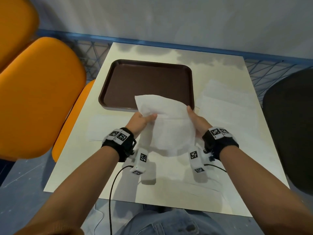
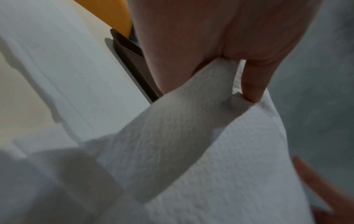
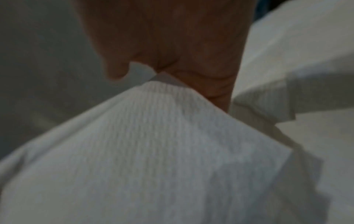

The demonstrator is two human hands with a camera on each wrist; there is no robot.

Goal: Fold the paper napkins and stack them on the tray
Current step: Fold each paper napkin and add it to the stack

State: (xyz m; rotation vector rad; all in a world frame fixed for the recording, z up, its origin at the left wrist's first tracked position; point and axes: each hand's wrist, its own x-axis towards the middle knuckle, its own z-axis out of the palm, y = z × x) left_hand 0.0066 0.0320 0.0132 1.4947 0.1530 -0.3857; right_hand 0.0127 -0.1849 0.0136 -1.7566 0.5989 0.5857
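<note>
A white paper napkin (image 1: pixel 166 122) hangs in the air above the table's middle, bulging toward me, its top edge over the near rim of the brown tray (image 1: pixel 147 82). My left hand (image 1: pixel 144 119) pinches its left side (image 2: pixel 191 121) between thumb and fingers. My right hand (image 1: pixel 194 119) pinches its right edge (image 3: pixel 162 136). The tray holds nothing. More flat white napkins lie on the table: one at the right (image 1: pixel 225 102) and one at the left (image 1: pixel 108 128) under my left hand.
The white table (image 1: pixel 169 192) has orange chairs (image 1: pixel 39 99) along its left side and a dark chair (image 1: pixel 291 126) at the right. A blue mesh rail (image 1: pixel 169 44) runs behind the table. Wrist-camera cables trail off the near edge.
</note>
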